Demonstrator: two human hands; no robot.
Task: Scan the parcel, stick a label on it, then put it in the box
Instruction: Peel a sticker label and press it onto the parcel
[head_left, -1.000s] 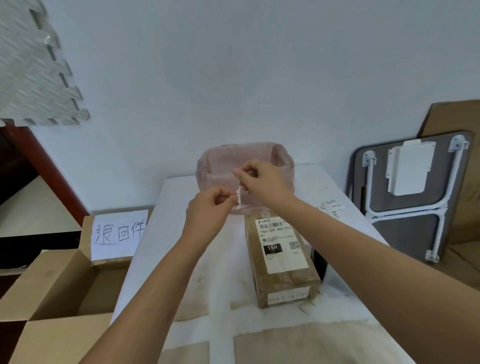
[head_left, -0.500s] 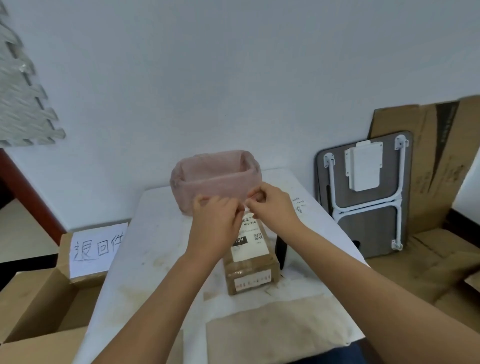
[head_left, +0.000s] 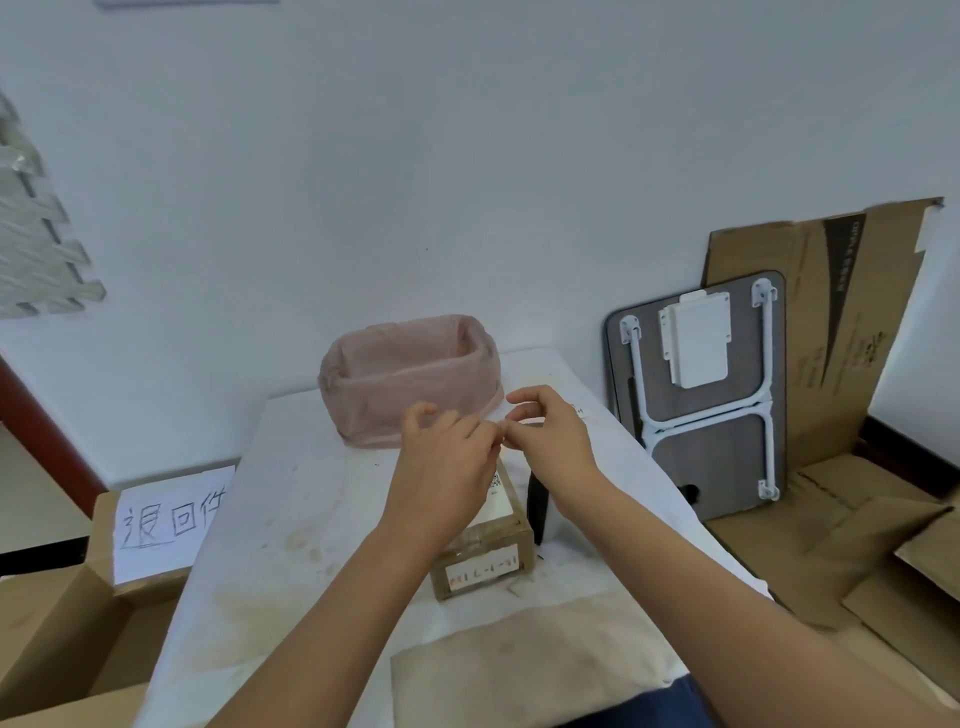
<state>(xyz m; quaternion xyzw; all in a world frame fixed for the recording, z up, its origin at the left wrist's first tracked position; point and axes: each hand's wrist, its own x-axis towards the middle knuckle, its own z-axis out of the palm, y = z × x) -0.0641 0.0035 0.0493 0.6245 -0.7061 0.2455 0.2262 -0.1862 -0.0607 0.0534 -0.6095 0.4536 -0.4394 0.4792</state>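
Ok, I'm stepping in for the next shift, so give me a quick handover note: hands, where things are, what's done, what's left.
Left hand and right hand: fingertips meet above the parcel, pinching something small, likely the label; it is too small to tell.
Parcel: flat on the white table, in front of the pink-lined bin, a dark object beside it.
Box: open, on the left beside the table, with a handwritten sign.
Done: parcel already carries printed labels; scanning cannot be confirmed.
Left: stick the label on, then put the parcel in the box.

Both hands sit lower, over the parcel (head_left: 485, 540); the white strip (seemingly the label) no longer shows.
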